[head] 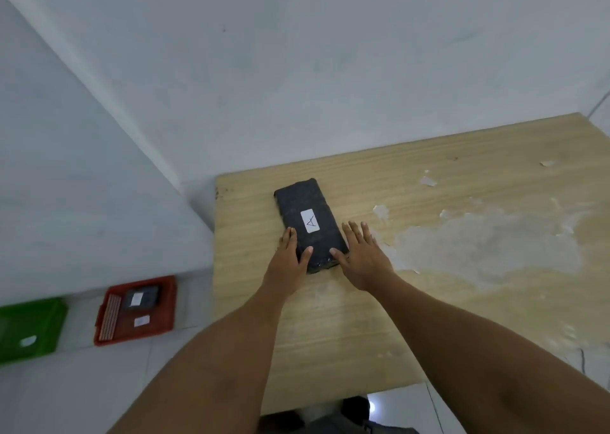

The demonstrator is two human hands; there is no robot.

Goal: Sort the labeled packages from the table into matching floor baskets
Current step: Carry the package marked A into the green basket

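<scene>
A black wrapped package with a white label marked "A" lies on the wooden table near its far left corner. My left hand rests against the package's left near side, thumb on top of it. My right hand sits at its right near corner, thumb touching the top and fingers spread on the table. On the floor at the left stand a red basket, which holds a dark labeled package and a white tag, and a green basket with a white tag.
White walls meet in a corner behind the table's left end. The tabletop's right half has worn, peeling patches. Pale floor tiles show left of the table and below its near edge.
</scene>
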